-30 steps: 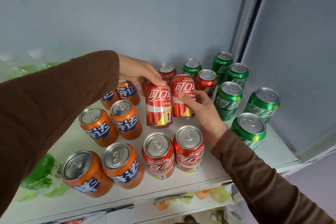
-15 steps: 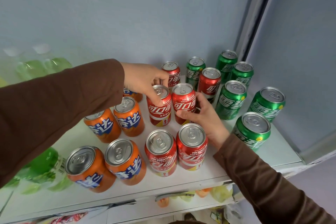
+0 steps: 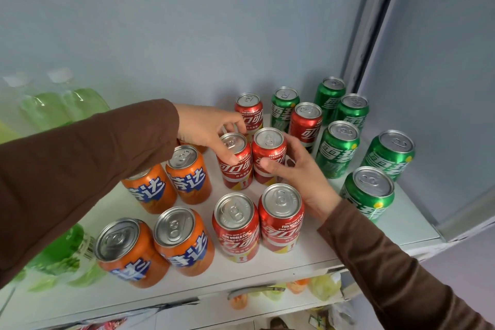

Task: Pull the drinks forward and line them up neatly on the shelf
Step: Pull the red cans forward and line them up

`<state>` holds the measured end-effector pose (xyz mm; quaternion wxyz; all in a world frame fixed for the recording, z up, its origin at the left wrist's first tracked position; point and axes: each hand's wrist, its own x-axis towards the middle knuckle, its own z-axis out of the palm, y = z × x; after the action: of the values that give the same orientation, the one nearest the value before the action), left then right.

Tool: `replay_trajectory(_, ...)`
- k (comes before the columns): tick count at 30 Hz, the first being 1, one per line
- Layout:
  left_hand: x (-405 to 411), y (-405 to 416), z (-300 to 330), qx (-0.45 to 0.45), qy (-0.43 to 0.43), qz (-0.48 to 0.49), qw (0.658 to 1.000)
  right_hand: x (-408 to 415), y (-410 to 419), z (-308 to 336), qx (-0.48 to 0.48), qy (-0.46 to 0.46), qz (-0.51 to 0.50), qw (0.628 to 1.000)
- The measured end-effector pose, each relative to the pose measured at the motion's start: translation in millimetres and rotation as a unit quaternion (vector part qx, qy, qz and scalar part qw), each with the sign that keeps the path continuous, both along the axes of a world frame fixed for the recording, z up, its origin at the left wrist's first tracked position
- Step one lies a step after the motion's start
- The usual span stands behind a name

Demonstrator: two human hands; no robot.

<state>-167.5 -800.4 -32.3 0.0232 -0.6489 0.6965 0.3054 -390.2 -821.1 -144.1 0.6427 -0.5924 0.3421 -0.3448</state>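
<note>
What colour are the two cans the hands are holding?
Red, with white writing and silver tops: left hand on one red can, right hand on the other. Head view.

I am wearing a plain dark-brown long-sleeved top; its soft fabric is covering both arms, ending at each wrist, leaving my left hand (image 3: 206, 128) and right hand (image 3: 302, 177) bare.

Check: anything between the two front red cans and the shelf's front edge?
Nothing in the head view: bare white shelf from the front red cans to the edge.
</note>
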Motion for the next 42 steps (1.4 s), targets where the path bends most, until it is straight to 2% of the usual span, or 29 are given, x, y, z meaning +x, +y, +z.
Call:
replay_trajectory(3,10,-8,20,0.018,0.041,0.019,0.999,-7,8,30,-0.028,-0.029,-0.04,0.998)
replay_trajectory(5,14,-17,39,-0.02,0.067,0.027,0.997,-11,13,57,-0.075,-0.049,-0.063,0.994)
replay_trajectory(7,17,-29,54,-0.079,0.098,0.054,0.991,-17,11,85,-0.146,-0.03,-0.076,0.986)
replay_trajectory(9,18,-43,60,-0.121,0.118,0.079,0.982,-23,-4,108,-0.209,0.023,-0.075,0.975)
replay_trajectory(11,20,-59,60,-0.138,0.09,0.086,0.983,-28,-30,121,-0.237,0.092,-0.068,0.965)
replay_trajectory(15,27,-85,43,-0.112,0.014,0.079,0.99,-36,-79,121,-0.216,0.271,-0.001,0.938)
replay_trajectory(18,26,-99,26,-0.087,-0.01,0.072,0.994,-38,-100,106,-0.212,0.392,0.061,0.893)
replay_trajectory(23,21,-109,4,-0.05,-0.015,0.068,0.996,-28,-122,93,-0.195,0.485,0.116,0.845)
replay_trajectory(28,24,-113,-11,-0.033,-0.008,0.056,0.998,-22,-130,91,-0.17,0.483,0.149,0.846)
replay_trajectory(35,26,-109,-20,-0.024,0.064,0.077,0.995,-22,-134,86,-0.121,0.426,0.181,0.878)
replay_trajectory(42,35,-105,-6,-0.052,0.111,0.123,0.985,-21,-136,97,-0.131,0.336,0.143,0.922)
